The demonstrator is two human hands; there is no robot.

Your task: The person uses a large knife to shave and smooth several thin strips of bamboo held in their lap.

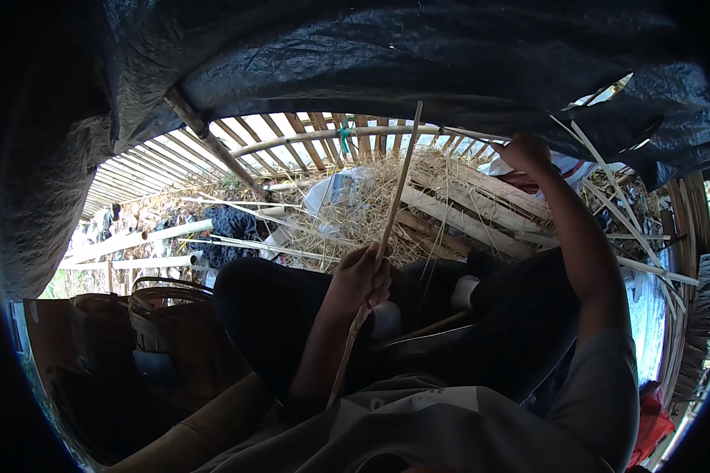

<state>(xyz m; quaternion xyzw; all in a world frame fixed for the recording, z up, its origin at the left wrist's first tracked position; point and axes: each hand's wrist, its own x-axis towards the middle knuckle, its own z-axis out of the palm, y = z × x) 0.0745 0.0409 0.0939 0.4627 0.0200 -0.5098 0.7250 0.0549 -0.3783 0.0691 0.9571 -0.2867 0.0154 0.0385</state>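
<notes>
My left hand (359,277) is closed round a long, narrow bamboo strip (403,177) in front of my lap. The strip stands upright, leaning a little right at its top; its lower end runs down along my forearm. My right hand (524,153) is raised at the far right, its fingers closed. A thin, straight piece (473,135) reaches leftward from that hand; in the shade I cannot tell whether it is a bamboo strip or a blade. Below the hands, my crossed legs (481,331) are in dark trousers.
Curly shavings (379,201) and split bamboo lengths (469,217) cover the ground ahead. Bamboo poles (150,262) lie at left, above woven baskets (162,315). A thick bamboo pole (205,422) is by my left side. Dark sheeting (331,63) hangs overhead; loose strips (619,201) lean at right.
</notes>
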